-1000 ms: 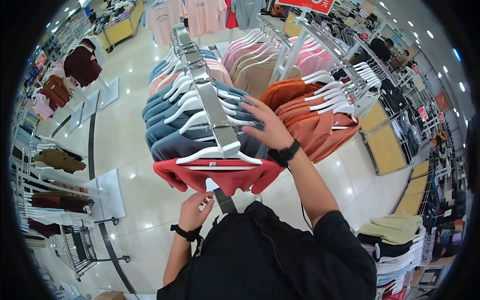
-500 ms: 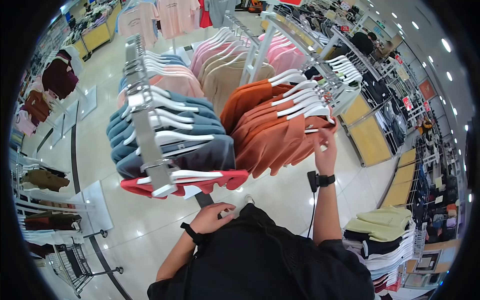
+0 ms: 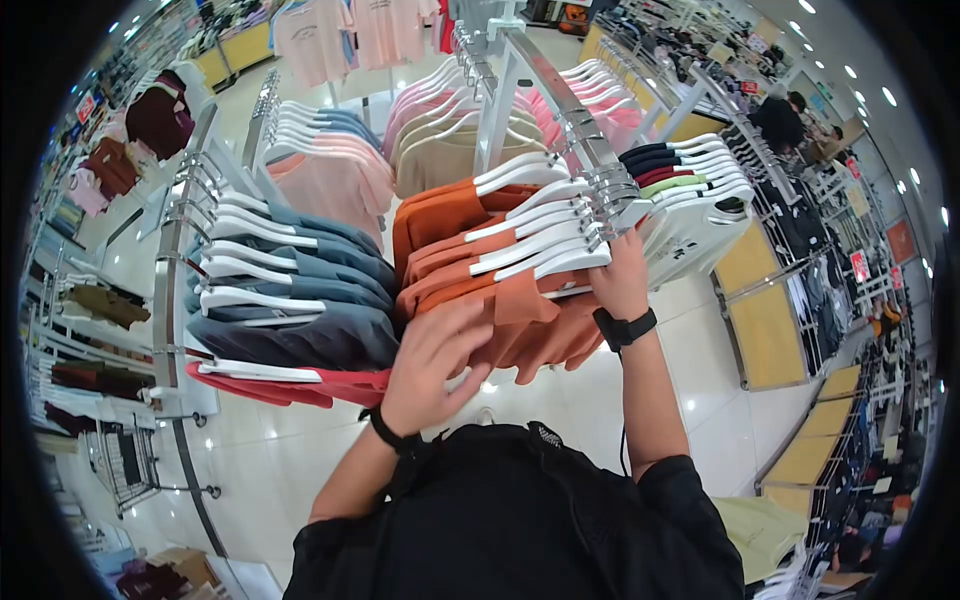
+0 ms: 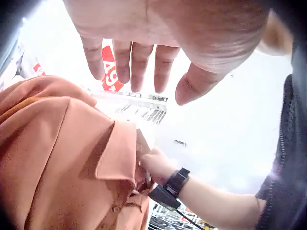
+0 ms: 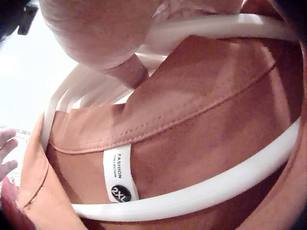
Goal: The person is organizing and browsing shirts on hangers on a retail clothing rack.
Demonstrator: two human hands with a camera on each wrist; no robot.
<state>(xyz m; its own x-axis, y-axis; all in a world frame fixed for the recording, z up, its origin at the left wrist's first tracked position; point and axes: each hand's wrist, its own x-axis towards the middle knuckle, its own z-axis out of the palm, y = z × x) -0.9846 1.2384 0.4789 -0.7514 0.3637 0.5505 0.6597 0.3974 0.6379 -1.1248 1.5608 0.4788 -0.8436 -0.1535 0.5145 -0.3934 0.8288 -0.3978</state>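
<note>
Orange collared shirts [image 3: 500, 300] hang on white hangers from a metal rail. At the rail's near end my right hand [image 3: 622, 275] grips the front shirt's white hanger by the neck; in the right wrist view the thumb side of the hand [image 5: 105, 38] lies over the hanger and collar, above a white size label [image 5: 120, 175]. The fingertips are partly hidden. My left hand [image 3: 432, 365] hovers before the orange shirts; in the left wrist view this hand [image 4: 168, 28] has its fingers extended and holds nothing, with the orange shirt [image 4: 72, 148] below.
Left of the orange shirts hang blue-grey shirts [image 3: 300, 335] and a red garment [image 3: 290, 383]. White shirts [image 3: 695, 235] hang to the right, beige and pink ones behind. A wire cart [image 3: 125, 462] stands at the left, a wooden-sided display [image 3: 790, 340] at the right.
The head view has shifted, with the red garment now farther left. My left hand has risen from near my body to the orange shirts; my right hand now grips the hanger near its neck.
</note>
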